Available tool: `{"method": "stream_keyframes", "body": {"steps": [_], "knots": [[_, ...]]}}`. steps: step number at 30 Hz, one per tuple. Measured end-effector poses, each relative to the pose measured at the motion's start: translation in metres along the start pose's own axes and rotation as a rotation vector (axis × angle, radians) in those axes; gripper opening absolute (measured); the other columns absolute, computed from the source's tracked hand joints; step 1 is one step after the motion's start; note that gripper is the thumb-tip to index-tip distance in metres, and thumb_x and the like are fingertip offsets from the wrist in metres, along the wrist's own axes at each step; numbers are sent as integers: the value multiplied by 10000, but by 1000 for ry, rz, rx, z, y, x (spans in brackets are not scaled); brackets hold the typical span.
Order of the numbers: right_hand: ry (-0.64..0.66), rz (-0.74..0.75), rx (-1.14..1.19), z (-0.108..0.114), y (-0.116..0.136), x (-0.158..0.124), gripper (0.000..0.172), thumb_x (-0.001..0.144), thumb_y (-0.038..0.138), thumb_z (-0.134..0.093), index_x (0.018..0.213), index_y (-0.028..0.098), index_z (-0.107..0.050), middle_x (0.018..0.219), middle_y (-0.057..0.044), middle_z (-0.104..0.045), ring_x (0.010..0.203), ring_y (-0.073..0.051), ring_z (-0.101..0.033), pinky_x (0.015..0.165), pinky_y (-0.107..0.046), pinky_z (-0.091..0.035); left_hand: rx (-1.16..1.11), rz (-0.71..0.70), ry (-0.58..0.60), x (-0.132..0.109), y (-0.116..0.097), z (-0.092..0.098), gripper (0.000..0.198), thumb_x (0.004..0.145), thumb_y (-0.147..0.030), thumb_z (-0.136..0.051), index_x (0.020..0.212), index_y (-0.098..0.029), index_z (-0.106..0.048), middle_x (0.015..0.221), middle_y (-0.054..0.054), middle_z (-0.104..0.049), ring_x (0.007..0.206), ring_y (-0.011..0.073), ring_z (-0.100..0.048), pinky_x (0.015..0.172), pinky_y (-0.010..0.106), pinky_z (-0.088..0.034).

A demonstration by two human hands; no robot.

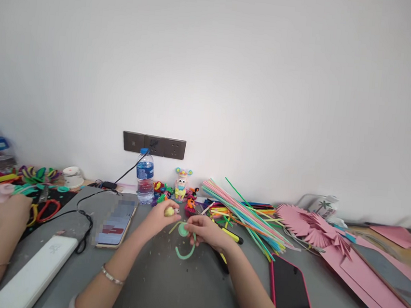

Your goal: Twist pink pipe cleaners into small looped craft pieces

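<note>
My left hand [158, 218] is closed on a small pale-yellow ball-shaped piece [169, 211] with what looks like an eye on its side. My right hand [208, 232] pinches a light-green pipe cleaner [185, 255]. One part of it is wound into a flat round disc by the fingertips, and a loose end curves down above the table. The two hands are close together but apart. Behind them stands a small figure [181, 185] with big eyes, and colourful little pipe-cleaner figures [190, 203] lie around it.
A bundle of pipe cleaners [243, 215] and a yellow-black cutter [233, 235] lie right, near a pink-edged phone [293, 295] and pink paper [356, 280]. Left are a water bottle [145, 177], a lit phone [117, 224], a white power strip [34, 273] and another person's hand [9, 210].
</note>
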State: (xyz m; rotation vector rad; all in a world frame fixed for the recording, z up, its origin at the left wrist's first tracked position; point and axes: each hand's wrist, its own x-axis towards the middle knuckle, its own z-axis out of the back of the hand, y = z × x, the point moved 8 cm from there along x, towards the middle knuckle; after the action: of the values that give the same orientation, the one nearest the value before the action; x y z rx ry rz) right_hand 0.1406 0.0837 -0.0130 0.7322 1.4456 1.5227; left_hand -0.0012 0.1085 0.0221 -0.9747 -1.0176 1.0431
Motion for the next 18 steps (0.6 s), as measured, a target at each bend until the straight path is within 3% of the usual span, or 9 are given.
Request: {"method": "stream_keyframes", "body": {"steps": [3,6,9,14,16,18], "knots": [[15,-63,-147,0,1,-3,222,616,324,-750,561,160,-610,469,12,-606,441,-134,-597,407,-204,-458,-7,4,-97,12,10,1,236,672,-240,-670,897,-193,-617,821,22,-640,774,203,-602,713,289,-439],[-127,-32,-290,18,14,-6,104,606,227,-733,578,170,-651,520,4,-638,439,-123,-568,402,-205,-432,-29,-2,-97,18,20,-9,277,665,-207,-651,936,-184,-597,911,61,-672,801,205,-628,731,301,-460],[-326,32,-418,63,34,-15,67,655,244,-692,637,179,-689,635,-25,-686,560,-160,-611,477,-234,-445,-53,-32,-58,16,24,-16,316,686,-228,-642,995,-202,-580,915,65,-714,811,213,-661,766,317,-469],[-748,80,-592,160,44,-35,212,786,287,-535,842,150,-687,849,-109,-703,791,-257,-640,716,-375,-476,-28,-82,-80,8,16,-7,215,687,-250,-680,874,-242,-575,909,51,-748,919,244,-666,838,327,-444],[-878,113,-635,180,34,-38,296,812,315,-499,1004,152,-654,1033,-134,-673,942,-290,-616,803,-417,-460,64,-114,-60,6,12,-7,144,720,-255,-658,856,-245,-612,925,45,-746,875,240,-670,790,308,-453],[-928,150,-672,184,20,-36,365,806,330,-525,1110,151,-617,1136,-148,-636,1078,-313,-561,884,-440,-428,181,-130,-6,5,11,-11,138,724,-249,-657,860,-250,-677,945,45,-737,845,245,-662,755,302,-453]]}}
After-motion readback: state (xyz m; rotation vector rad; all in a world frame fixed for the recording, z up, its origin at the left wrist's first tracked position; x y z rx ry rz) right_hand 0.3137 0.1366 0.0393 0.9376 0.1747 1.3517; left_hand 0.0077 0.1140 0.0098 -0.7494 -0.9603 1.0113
